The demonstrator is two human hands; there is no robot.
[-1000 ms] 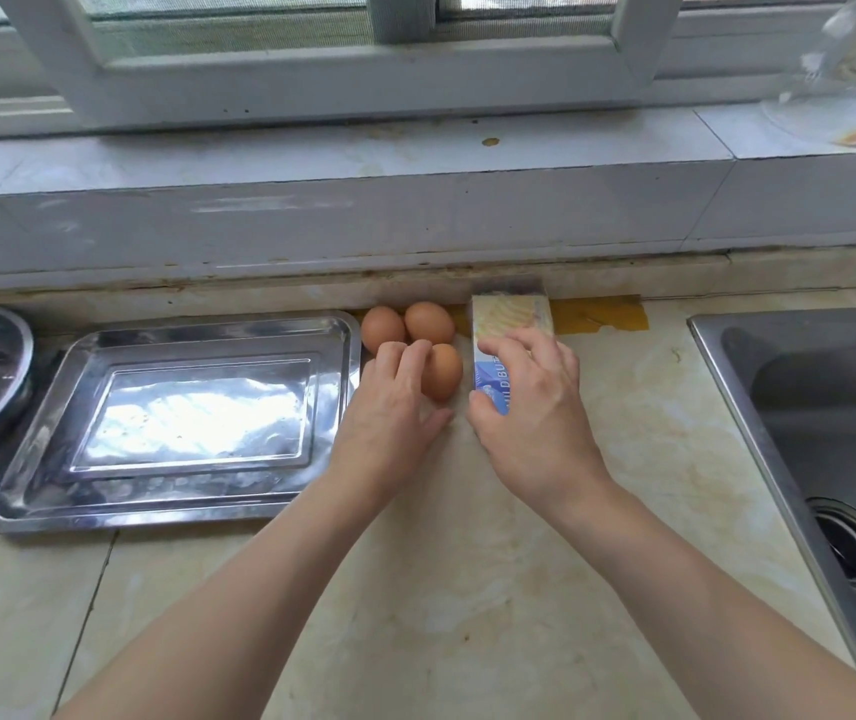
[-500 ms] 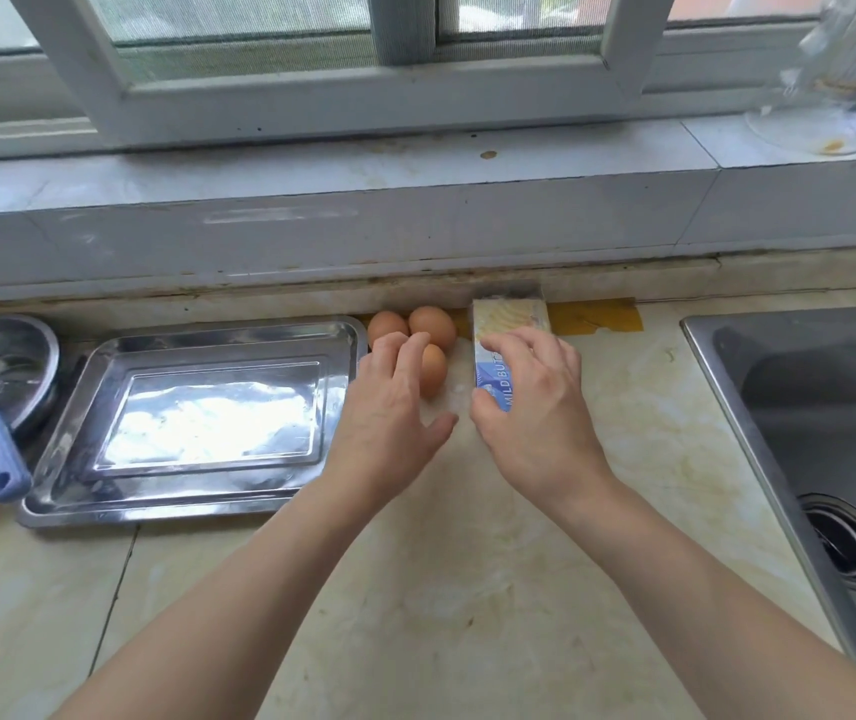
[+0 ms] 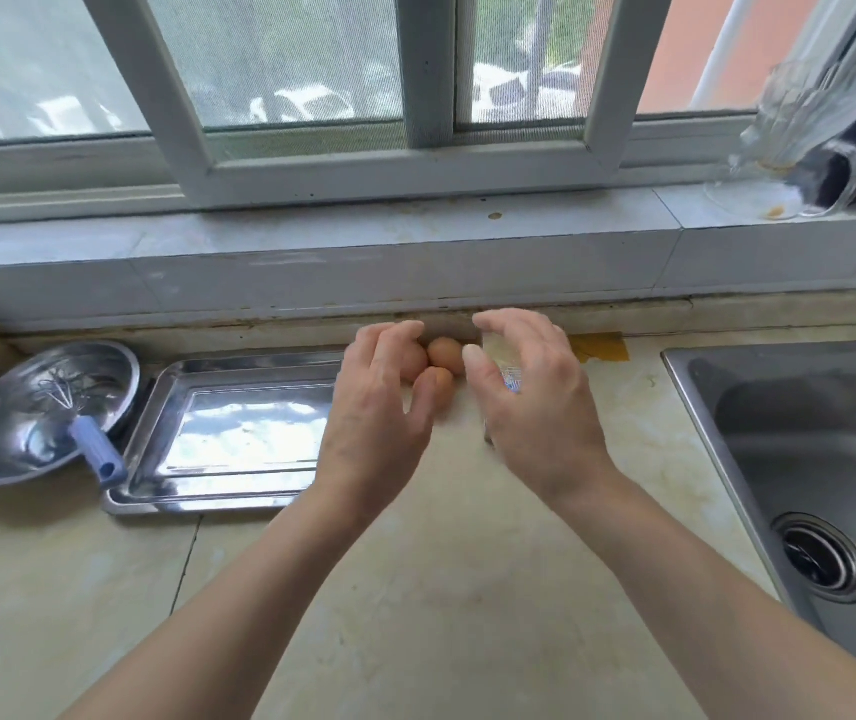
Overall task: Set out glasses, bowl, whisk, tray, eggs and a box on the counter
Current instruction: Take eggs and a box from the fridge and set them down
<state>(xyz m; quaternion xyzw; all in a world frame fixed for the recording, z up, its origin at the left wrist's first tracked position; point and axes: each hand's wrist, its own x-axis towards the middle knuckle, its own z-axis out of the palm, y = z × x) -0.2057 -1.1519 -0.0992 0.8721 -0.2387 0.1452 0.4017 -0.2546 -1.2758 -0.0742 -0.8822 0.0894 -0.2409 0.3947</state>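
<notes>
Head view. The left hand (image 3: 379, 407) hangs with fingers loosely spread over the brown eggs (image 3: 445, 353), which lie clustered against the back edge of the counter (image 3: 415, 589); whether a fingertip touches an egg cannot be told. The right hand (image 3: 535, 402) is open and curved above the box (image 3: 510, 379), mostly hidden beneath it, and appears to grip nothing. To the left lie the steel tray (image 3: 238, 439) and, touching its corner, the steel bowl (image 3: 15, 428) holding the whisk (image 3: 95, 452). Blurred glasses (image 3: 800, 127) stand on the window sill (image 3: 311, 236), near the sink (image 3: 800, 433). Judged step: eggs and box are just placed. The next move probably calls for reaching far right to bring the glasses down.
</notes>
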